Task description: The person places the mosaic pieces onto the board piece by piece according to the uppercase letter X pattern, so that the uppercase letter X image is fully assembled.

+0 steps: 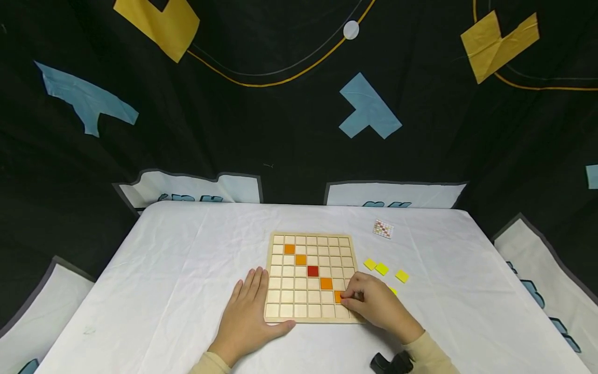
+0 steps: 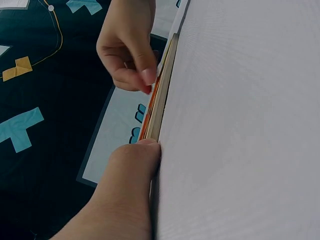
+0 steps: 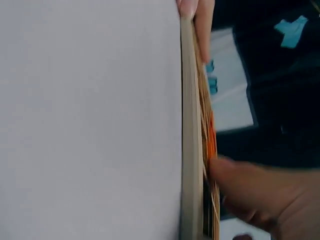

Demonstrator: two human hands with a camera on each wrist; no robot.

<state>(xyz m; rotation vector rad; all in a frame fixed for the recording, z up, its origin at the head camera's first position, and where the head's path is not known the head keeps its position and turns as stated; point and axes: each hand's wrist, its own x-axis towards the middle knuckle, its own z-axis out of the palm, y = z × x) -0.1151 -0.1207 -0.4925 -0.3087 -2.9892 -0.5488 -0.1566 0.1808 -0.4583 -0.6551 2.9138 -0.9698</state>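
Observation:
A wooden grid board (image 1: 301,319) lies flat on the white table. Across it runs a diagonal of colored square tiles, with a red tile (image 1: 312,271) in the middle and orange tiles (image 1: 301,259) on both sides of it. My left hand (image 1: 247,314) rests with straight fingers along the board's left side, its thumb at the front edge. At the lower right end of the diagonal, my right hand (image 1: 374,301) pinches an orange tile (image 1: 338,297) at its cell, covering part of it. The left wrist view shows the board edge-on beside the left thumb (image 2: 134,162).
Several yellow tiles (image 1: 382,268) lie right of the board, one partly behind the right hand. Farther back is a small card (image 1: 383,228) printed with a colored grid. A black device (image 1: 391,363) sits at the right wrist. Dark cloth (image 1: 299,140) hangs behind the table.

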